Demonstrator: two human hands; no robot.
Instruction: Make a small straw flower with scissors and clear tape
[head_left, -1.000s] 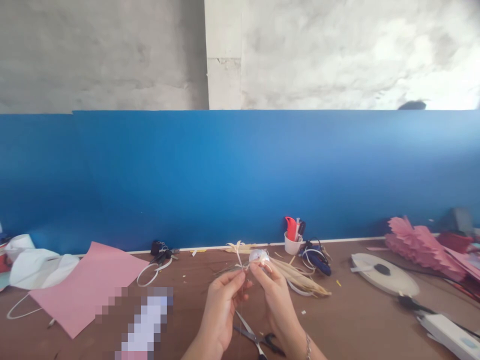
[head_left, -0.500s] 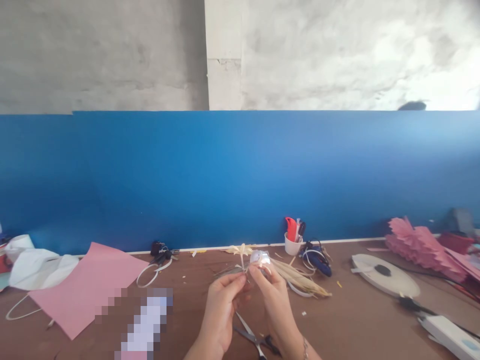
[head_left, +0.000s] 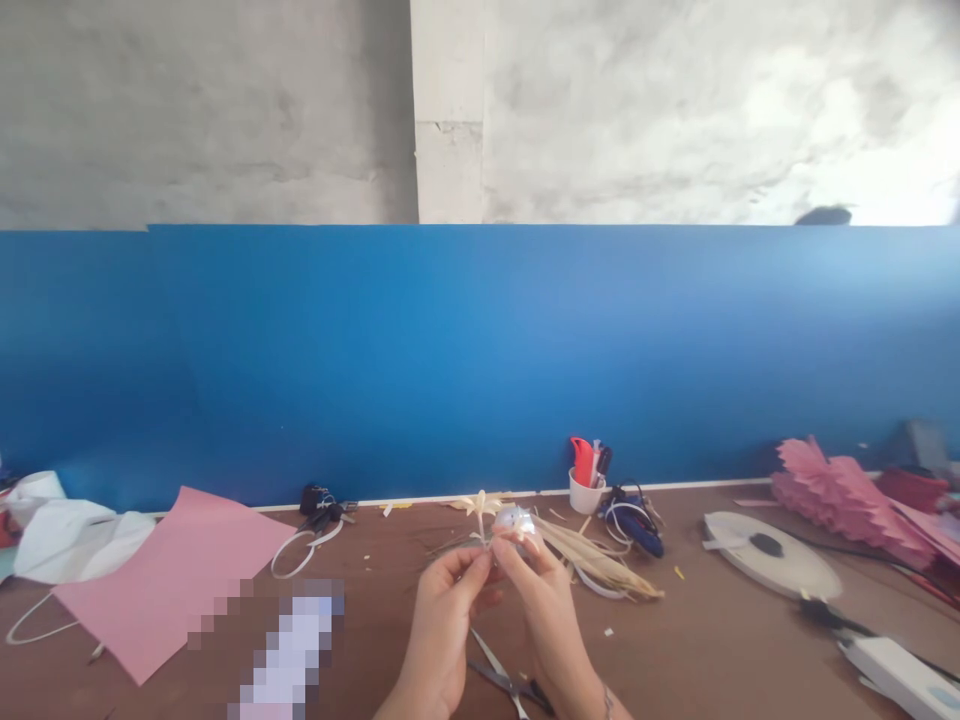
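Observation:
Between my fingertips stands a small cream-coloured flower [head_left: 480, 506] made of thin petals, upright on a pale stem. My left hand [head_left: 448, 610] pinches the base of that stem with thumb and forefinger. Close beside it, my right hand [head_left: 541, 600] has its thumb and fingers pressed together at the stem; exactly what they grip is too small to make out. A shiny silvery round thing [head_left: 514, 519] shows just behind my right fingers. Below the hands, a pair of scissors [head_left: 498, 672] lies on the table, its handles partly hidden by my right wrist.
Dried straw-like strips [head_left: 600, 560] lie behind my right hand. A white cup [head_left: 586, 493] holds red and dark tools. Pink paper [head_left: 172, 580] and keys [head_left: 324, 508] are left; an oval pale board [head_left: 780, 560], a white power strip [head_left: 900, 668] and pleated pink paper [head_left: 847, 490] are right. A blue partition [head_left: 480, 360] stands behind.
My right hand has moved slightly left, and its fingertips now meet my left ones at the stem. The flower has shifted a little left.

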